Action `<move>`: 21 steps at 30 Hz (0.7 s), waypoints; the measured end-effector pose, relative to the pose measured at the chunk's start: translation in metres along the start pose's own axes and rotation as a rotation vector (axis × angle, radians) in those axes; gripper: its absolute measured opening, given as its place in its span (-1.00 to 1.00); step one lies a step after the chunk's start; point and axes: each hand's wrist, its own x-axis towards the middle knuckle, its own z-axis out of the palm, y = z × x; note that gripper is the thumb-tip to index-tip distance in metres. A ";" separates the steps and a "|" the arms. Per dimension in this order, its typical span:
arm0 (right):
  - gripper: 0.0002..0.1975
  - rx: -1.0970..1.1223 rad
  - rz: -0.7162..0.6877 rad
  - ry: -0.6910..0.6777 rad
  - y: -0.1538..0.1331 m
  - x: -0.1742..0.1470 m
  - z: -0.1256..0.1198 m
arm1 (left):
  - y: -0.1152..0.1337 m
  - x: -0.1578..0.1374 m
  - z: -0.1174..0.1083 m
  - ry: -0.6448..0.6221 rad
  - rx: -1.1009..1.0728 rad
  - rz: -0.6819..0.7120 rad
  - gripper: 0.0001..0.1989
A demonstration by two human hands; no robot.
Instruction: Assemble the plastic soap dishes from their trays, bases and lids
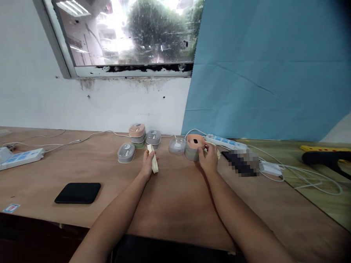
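My left hand [148, 164] is closed round a thin cream-coloured piece [153, 160], held on edge above the table; its kind does not show. My right hand [209, 158] is at the right side of a round stack of peach and grey parts [191, 152], its fingers curled. Cream-coloured parts [218, 154] peek out behind those fingers, and I cannot make out what they grip. Just left of the stack lies a clear round lid-like piece [176, 146]. Grey oval containers [126, 153] and a peach-topped one [137, 130] stand beyond my left hand.
A black flat case [78, 193] lies at the left on the brown table [174, 214]. Power strips [19, 158] with white cables run along the back. A dark, partly blurred slab [238, 163] and a white adapter [271, 168] lie right of my right hand.
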 end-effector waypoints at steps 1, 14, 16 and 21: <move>-0.57 0.007 0.012 -0.004 0.000 0.000 0.000 | 0.001 0.000 0.000 -0.002 0.002 -0.003 -0.40; -0.54 0.022 0.035 -0.041 0.000 0.000 0.003 | -0.002 0.001 -0.001 -0.026 0.004 -0.016 -0.38; -0.54 0.016 0.044 -0.031 -0.001 -0.001 0.002 | -0.001 0.000 0.000 -0.020 0.004 -0.021 -0.37; -0.51 -0.002 0.032 -0.045 -0.002 -0.002 0.003 | 0.002 -0.002 -0.001 -0.037 0.010 -0.004 -0.39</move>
